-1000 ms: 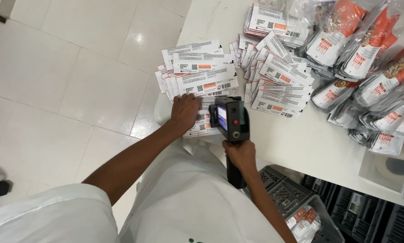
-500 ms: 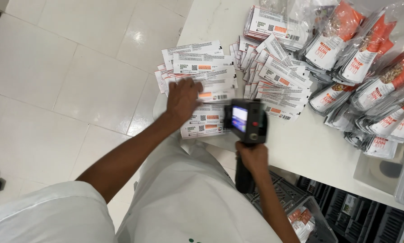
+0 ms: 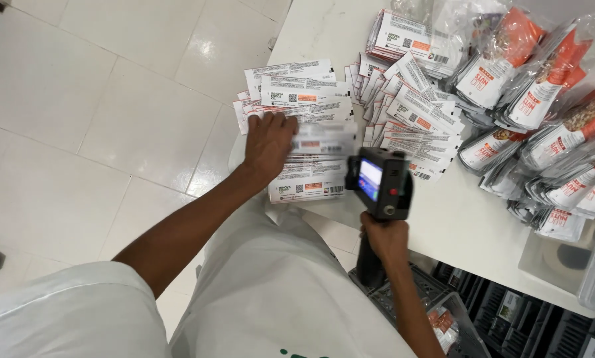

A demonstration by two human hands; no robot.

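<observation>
Nearest, my right hand point(image 3: 385, 237): grip wrapped tight round the black handle of a handheld scanner-type device point(image 3: 379, 183), lit screen facing me, held above the tabletop point(image 3: 324, 26) edge. Below it, dark crates point(image 3: 510, 311) crowd the near right. Next, my left hand point(image 3: 269, 140): fingers spread, pressing flat on a fanned stack of white labelled packets point(image 3: 304, 109) overhanging the tabletop's left edge. Beyond, a second fan of packets point(image 3: 413, 109). Farthest right, clear pouches with orange labels point(image 3: 543, 79). Open tiled floor point(image 3: 98, 113) to the left.
</observation>
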